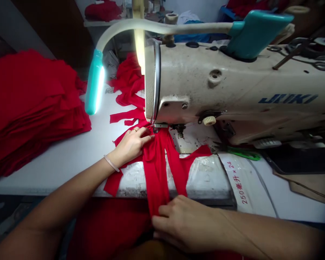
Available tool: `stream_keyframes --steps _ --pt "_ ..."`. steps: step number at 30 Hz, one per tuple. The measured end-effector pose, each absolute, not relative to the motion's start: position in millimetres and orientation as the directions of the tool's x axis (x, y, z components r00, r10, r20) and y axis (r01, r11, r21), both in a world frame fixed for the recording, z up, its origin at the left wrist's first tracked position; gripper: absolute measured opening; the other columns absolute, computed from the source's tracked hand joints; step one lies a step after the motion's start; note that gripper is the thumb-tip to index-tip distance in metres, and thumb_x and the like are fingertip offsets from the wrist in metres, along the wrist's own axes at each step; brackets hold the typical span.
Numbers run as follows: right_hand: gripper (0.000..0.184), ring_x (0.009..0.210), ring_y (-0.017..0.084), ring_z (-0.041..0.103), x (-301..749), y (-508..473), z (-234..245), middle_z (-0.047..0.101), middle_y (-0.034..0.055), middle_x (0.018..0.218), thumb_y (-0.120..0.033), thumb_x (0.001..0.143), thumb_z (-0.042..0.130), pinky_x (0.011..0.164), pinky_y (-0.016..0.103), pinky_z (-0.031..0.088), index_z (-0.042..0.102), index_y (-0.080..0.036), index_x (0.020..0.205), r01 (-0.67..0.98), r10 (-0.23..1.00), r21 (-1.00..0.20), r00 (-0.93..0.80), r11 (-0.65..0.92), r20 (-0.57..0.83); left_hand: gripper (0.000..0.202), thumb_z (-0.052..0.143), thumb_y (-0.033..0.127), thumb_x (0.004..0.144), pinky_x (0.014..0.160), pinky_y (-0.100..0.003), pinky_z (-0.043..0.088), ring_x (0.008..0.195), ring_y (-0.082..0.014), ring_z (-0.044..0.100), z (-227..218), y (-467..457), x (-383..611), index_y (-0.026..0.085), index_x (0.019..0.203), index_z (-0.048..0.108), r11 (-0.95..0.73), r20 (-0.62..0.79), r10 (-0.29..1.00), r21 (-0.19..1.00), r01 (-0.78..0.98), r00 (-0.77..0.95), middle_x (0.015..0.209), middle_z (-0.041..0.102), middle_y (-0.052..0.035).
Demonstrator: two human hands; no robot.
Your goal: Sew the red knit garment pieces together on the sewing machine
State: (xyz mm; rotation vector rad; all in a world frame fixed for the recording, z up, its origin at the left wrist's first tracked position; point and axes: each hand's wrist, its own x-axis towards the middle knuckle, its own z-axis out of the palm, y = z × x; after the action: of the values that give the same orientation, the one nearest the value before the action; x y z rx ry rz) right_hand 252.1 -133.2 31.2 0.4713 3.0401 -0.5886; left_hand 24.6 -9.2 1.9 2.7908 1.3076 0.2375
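A long piece of red cloth [157, 162] was laid on the desk [70, 159]. It was stretched from under the foot [155, 128] of the sewing machine [233, 86] down to the near edge of the desk, and there it was hung over. Two strips of it were seen side by side, with a small gap between them.

The left hand [131, 144] was laid flat on the red cloth, just beside the foot. Its fingers were stretched out and kept close together. Nothing was gripped by it; the cloth was only pressed down. A thin bracelet [111, 163] was worn on that wrist, and a ring [135, 130] on one finger.

The right hand [184, 224] was held at the near edge of the desk. Its fingers were curled, and the red cloth was pinched in them.

The sewing machine was set on the right half of the desk. A lit lamp [95, 83] on a bent neck was hung over the desk to the left of the machine. A stack of red pieces [29, 104] was piled at the left edge. More red scraps [127, 85] were left toward the far edge, behind the foot. Scissors [314, 61] were laid on top of the machine. A plastic sheet [238, 180] with printed numbers was spread near the near edge, right of the red cloth. A green thing [243, 154] was seen under the machine's arm; what it was could not be told.
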Motion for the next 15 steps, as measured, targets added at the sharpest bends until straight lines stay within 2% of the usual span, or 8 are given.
stream_keyframes --steps 2,4,6,9,11,13,15 --pt "0.027 0.06 0.014 0.057 244.4 -116.6 26.8 0.066 0.0025 0.077 -0.041 0.101 0.044 0.05 0.028 0.036 0.057 -0.018 0.094 0.388 0.439 -0.369 -0.896 0.845 0.063 0.052 0.056 0.01 0.083 0.093 -0.05 0.045 0.118 -0.0322 0.053 4.1 -14.4 22.0 0.023 0.133 0.061 -0.635 0.134 0.773 0.132 0.762 0.621 0.134 0.055 -0.0138" --pt "0.032 0.079 0.019 0.061 242.3 -100.5 19.2 0.066 0.0116 0.089 -0.039 0.102 0.042 0.065 0.031 0.046 0.06 -0.013 0.096 0.498 0.553 -0.249 -0.792 0.831 0.259 0.043 0.06 0.017 0.086 0.1 -0.058 0.039 0.127 -0.0354 0.046 4.7 -26.6 21.2 0.023 0.128 0.064 -0.646 0.174 0.762 0.13 0.752 0.624 0.139 0.051 -0.0137" --pt "0.033 0.091 0.024 0.06 244.3 -93.5 11.6 0.065 0.0167 0.096 -0.038 0.101 0.045 0.076 0.036 0.049 0.062 -0.01 0.095 0.5 0.525 -0.169 -0.764 0.849 0.375 0.029 0.056 0.025 0.093 0.102 -0.055 0.04 0.126 -0.0328 0.048 3.2 -39.4 20.8 0.019 0.118 0.069 -0.693 0.204 0.718 0.125 0.71 0.665 0.135 0.054 -0.0145" --pt "0.04 0.081 0.021 0.057 248.4 -102.2 6.5 0.062 0.0106 0.084 -0.049 0.096 0.051 0.07 0.034 0.049 0.062 -0.013 0.085 0.383 0.456 -0.268 -0.835 0.884 0.309 0.03 0.048 0.027 0.098 0.085 -0.039 0.049 0.1 -0.0236 0.058 0.7 -44.7 16.7 0.015 0.117 0.068 -0.699 0.212 0.714 0.15 0.699 0.668 0.112 0.062 -0.0138" --pt "0.05 0.079 0.021 0.056 248.4 -113.3 6.1 0.062 0.0101 0.085 -0.06 0.09 0.054 0.068 0.034 0.048 0.065 -0.011 0.093 0.396 0.483 -0.318 -0.833 0.861 0.269 0.033 0.051 0.033 0.098 0.075 -0.035 0.05 0.088 -0.021 0.059 2.7 -39.1 12.5 0.016 0.121 0.067 -0.6 0.265 0.793 0.179 0.78 0.549 0.102 0.061 -0.0119" --pt "0.064 0.09 0.025 0.058 245.7 -123.2 3.9 0.064 0.0146 0.097 -0.067 0.086 0.056 0.079 0.04 0.049 0.064 -0.008 0.109 0.425 0.499 -0.276 -0.805 0.862 0.319 0.031 0.052 0.037 0.098 0.081 -0.038 0.05 0.096 -0.0227 0.059 7.2 -35.3 11.3 0.016 0.114 0.07 -0.522 0.359 0.824 0.182 0.833 0.438 0.108 0.06 -0.0126" --pt "0.068 0.102 0.029 0.057 241.4 -130.9 -1.8 0.065 0.0173 0.106 -0.067 0.085 0.056 0.092 0.047 0.046 0.064 -0.006 0.115 0.42 0.469 -0.209 -0.789 0.883 0.397 0.025 0.05 0.03 0.099 0.091 -0.043 0.048 0.109 -0.0249 0.057 10.6 -40.7 15.5 0.017 0.101 0.071 -0.579 0.444 0.757 0.116 0.807 0.48 0.117 0.06 -0.0124"
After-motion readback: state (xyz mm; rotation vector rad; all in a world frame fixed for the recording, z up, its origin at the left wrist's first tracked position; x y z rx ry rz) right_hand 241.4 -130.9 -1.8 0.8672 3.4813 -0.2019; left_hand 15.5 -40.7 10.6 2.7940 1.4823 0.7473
